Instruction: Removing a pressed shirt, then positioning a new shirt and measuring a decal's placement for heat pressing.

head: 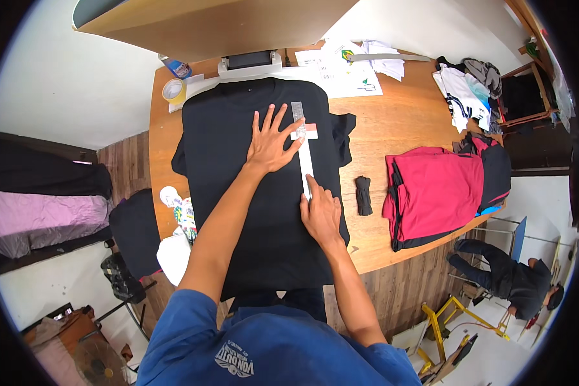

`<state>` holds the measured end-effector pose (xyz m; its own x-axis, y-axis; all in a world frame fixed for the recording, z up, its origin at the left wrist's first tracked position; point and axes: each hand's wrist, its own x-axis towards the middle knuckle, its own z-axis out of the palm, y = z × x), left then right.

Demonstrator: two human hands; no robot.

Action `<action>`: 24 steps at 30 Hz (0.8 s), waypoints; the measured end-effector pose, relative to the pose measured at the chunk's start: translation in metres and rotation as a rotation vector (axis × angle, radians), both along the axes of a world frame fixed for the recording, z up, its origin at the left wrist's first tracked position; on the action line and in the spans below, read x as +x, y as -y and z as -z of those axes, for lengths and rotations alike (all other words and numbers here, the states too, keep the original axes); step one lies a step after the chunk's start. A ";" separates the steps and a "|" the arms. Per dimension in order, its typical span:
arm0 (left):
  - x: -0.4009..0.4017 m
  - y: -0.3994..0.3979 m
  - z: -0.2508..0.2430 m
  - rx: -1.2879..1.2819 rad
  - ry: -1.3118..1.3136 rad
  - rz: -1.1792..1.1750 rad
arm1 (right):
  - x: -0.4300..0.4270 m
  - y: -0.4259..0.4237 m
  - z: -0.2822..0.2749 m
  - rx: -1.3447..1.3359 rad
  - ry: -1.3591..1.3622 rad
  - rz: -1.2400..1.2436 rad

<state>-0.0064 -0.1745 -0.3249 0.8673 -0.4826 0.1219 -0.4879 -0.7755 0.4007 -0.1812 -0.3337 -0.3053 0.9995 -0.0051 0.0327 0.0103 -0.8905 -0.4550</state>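
A black T-shirt lies flat on the wooden table in front of me, its collar pointing away. Along its right half runs a straight metal ruler, with its lower part bright from glare. A small red-and-white rectangular patch sits on the chest, partly covered by the ruler. My left hand is spread flat on the shirt, with thumb and index finger reaching the ruler beside the patch. Lower down, my right hand grips the ruler's near end, its index finger extended along it.
A rolled black cloth and a folded red garment stack lie right on the table. Printed papers, a tape roll and a white device line the back. A person is at far right.
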 end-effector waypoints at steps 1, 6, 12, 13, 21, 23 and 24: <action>0.000 0.000 0.001 0.050 0.054 -0.041 | 0.001 0.000 0.000 0.006 0.003 0.006; 0.001 0.002 0.001 0.027 0.019 -0.003 | 0.001 -0.001 -0.001 0.039 0.027 0.019; 0.001 0.003 0.000 0.031 0.004 0.005 | 0.001 -0.002 -0.003 0.060 0.007 0.044; 0.001 0.003 0.000 0.087 0.056 -0.038 | 0.001 -0.002 -0.003 0.052 0.026 0.045; 0.003 0.002 0.002 -0.017 -0.032 -0.014 | 0.000 0.000 0.002 0.064 0.046 0.048; 0.003 0.002 0.002 0.034 0.032 -0.059 | 0.000 0.000 0.003 0.023 -0.013 0.095; 0.002 0.002 0.002 -0.006 -0.021 -0.011 | 0.000 0.000 0.003 0.059 0.050 0.045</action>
<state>-0.0039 -0.1767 -0.3266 0.8749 -0.4724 0.1068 -0.4709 -0.7784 0.4152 -0.1811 -0.3333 -0.3084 0.9953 -0.0535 0.0809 -0.0052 -0.8623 -0.5063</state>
